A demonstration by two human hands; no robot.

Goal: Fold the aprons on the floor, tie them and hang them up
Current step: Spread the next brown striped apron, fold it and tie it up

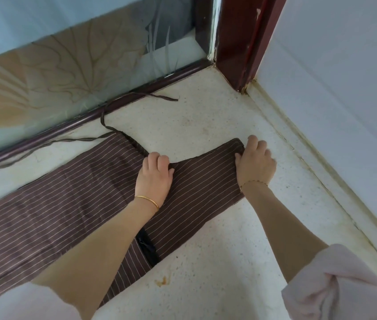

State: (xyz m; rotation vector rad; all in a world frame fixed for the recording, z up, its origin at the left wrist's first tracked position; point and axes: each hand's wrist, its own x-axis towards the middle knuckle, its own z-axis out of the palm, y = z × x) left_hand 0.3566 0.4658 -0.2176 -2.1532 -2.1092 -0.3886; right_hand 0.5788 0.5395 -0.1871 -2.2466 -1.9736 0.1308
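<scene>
A brown apron with thin white stripes lies flat on the pale speckled floor, folded lengthwise. My left hand pinches its upper edge near the middle, where a dark strap leaves the cloth. My right hand grips the narrow bib end at the far right corner. Thin ties trail from the apron toward the door track. A black patch shows on the apron between my forearms.
A sliding glass door with a leaf pattern runs along the back on a dark track. A dark red door frame stands at the corner. A white wall and skirting close the right side.
</scene>
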